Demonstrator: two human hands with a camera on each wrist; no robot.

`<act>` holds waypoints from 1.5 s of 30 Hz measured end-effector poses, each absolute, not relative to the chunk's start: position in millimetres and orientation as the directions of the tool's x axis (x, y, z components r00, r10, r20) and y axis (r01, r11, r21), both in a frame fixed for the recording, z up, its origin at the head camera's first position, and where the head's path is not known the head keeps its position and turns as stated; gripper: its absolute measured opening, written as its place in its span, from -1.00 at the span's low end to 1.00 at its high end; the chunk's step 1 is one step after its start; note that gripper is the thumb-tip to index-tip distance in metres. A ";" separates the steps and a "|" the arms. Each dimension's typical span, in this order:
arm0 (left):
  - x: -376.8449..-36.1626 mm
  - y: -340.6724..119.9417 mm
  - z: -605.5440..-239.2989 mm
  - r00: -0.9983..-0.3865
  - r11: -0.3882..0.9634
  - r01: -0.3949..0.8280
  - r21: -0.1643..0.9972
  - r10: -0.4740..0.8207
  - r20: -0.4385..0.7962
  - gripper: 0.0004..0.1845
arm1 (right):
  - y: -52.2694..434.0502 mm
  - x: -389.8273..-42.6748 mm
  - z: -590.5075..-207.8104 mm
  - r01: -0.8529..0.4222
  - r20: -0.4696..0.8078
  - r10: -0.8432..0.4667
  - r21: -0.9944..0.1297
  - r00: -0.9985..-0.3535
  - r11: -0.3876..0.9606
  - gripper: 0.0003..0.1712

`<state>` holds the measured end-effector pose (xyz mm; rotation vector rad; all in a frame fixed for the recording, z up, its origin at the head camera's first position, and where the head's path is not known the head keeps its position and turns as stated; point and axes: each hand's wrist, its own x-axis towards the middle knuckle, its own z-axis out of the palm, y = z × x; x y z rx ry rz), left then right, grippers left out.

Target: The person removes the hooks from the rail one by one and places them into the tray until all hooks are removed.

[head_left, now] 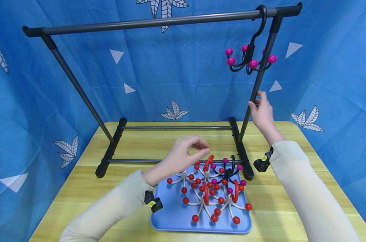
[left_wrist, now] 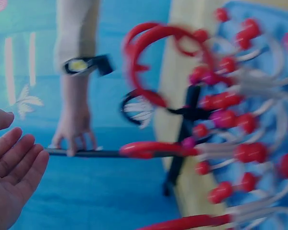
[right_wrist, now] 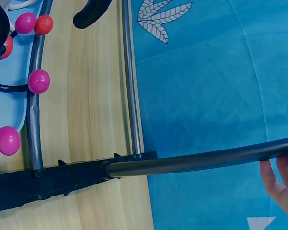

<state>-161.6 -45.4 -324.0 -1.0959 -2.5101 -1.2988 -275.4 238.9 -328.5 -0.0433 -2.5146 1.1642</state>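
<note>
The rack post point(head_left: 255, 90) is grasped by the right hand point(head_left: 262, 112); the left hand point(head_left: 183, 155) (fingers loosely curled, nothing held) is poised above the tray's point(head_left: 170, 218) crowded hooks point(head_left: 213, 188).

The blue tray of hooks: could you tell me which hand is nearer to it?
Left. The left hand hovers just above the blue tray at its far edge, while the right hand grips the rack's upright pole, higher and farther back.

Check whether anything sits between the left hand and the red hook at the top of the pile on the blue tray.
Nothing visible does. The left hand hovers just above the pile, fingertips beside the upright red hook, with only air between. The right hand holds the rack's post, off to the side.
</note>
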 end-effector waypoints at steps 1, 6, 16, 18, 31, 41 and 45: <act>-166.3 -43.4 -318.0 -0.729 0.363 0.653 0.664 0.537 0.424 -0.86 | 238.5 -275.5 -328.4 -0.123 0.314 0.179 -0.742 -0.932 0.659 -0.52; -189.0 -31.4 -288.1 -0.707 0.298 0.689 0.660 0.478 0.522 -0.86 | 237.5 -275.8 -327.8 -0.124 0.315 0.176 -0.739 -0.933 0.662 -0.51; -216.4 2.8 -237.5 -0.699 0.233 0.702 0.673 0.407 0.588 -0.77 | 238.4 -274.8 -327.8 -0.129 0.316 0.168 -0.735 -0.934 0.666 -0.50; -220.8 11.4 -226.9 -0.704 0.235 0.698 0.676 0.396 0.590 -0.75 | 238.8 -274.8 -327.2 -0.129 0.317 0.170 -0.737 -0.933 0.663 -0.50; -250.3 65.0 -171.8 -0.761 0.275 0.644 0.713 0.317 0.566 -0.63 | 239.8 -274.3 -328.1 -0.130 0.322 0.176 -0.738 -0.930 0.662 -0.49; -272.5 83.9 -158.4 -0.818 0.287 0.575 0.767 0.228 0.528 -0.55 | 239.8 -275.2 -328.6 -0.142 0.328 0.167 -0.739 -0.930 0.659 -0.53; -281.9 90.8 -148.7 -0.840 0.298 0.543 0.785 0.211 0.501 -0.54 | 239.3 -276.1 -330.4 -0.151 0.332 0.162 -0.741 -0.929 0.655 -0.55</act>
